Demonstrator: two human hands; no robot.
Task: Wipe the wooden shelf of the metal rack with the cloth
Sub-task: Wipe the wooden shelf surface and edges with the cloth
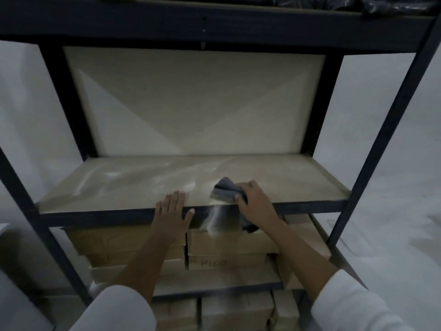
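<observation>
At the dark metal rack [372, 149], our right hand [256, 201] grips a gray cloth [223, 191], fingers curled round it, on the dusty wooden shelf [286, 182] nr its front edge, right of center. Our left hand [173, 211] rests flat, fingers straight, on the front rail. Cardboard boxes [229, 244] sit stacked below.

We see a dim storeroom: pale wall [28, 103] on either side, a light board [191, 96] behind, stacked cardboard boxes [233, 244] on the lower tiers, black plastic bags [393, 3] overhead, pale floor [393, 235] at right.
</observation>
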